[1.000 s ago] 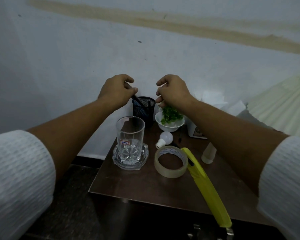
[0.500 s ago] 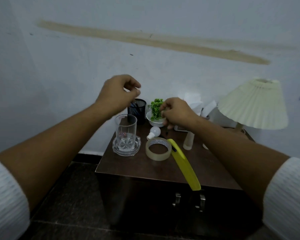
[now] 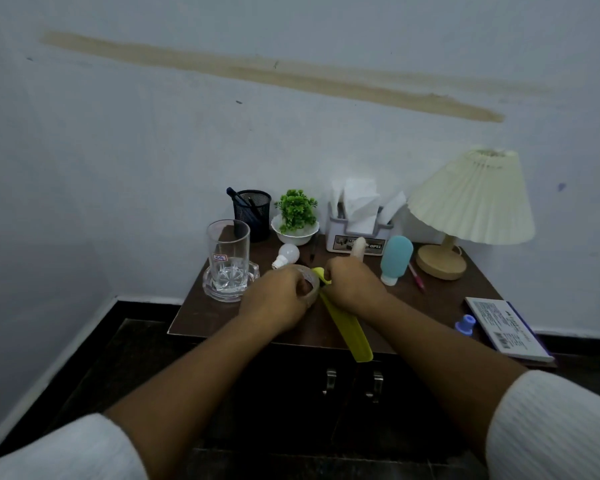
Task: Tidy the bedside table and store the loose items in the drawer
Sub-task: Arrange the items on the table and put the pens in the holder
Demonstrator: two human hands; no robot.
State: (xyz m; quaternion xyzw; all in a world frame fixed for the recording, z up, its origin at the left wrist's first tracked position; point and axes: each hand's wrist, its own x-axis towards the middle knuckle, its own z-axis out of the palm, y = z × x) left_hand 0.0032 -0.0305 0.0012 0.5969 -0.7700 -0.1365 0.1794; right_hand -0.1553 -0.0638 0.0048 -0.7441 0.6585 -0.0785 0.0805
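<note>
On the brown bedside table (image 3: 208, 317), my left hand (image 3: 274, 301) grips the roll of clear tape (image 3: 309, 277). My right hand (image 3: 352, 285) closes around the top end of the yellow comb (image 3: 347, 332), whose other end sticks out past the table's front edge. A white light bulb (image 3: 286, 254) lies just behind the tape. A teal squeeze bottle (image 3: 395, 258), a cream tube (image 3: 358, 247), a pink pen (image 3: 416, 277), a blue cap (image 3: 466, 325) and a booklet (image 3: 506, 327) lie to the right. The drawer front below shows two metal handles (image 3: 352, 384) and is closed.
A glass (image 3: 227, 254) stands on a glass coaster at the left. Along the wall stand a black mesh pen holder (image 3: 253, 211), a small plant in a white bowl (image 3: 296, 216), a tissue holder (image 3: 359, 226) and a pleated lamp (image 3: 468, 202).
Both hands came down from the pen holder and plant to the table's middle. The left now holds the tape roll and the right the comb. The view has pulled back.
</note>
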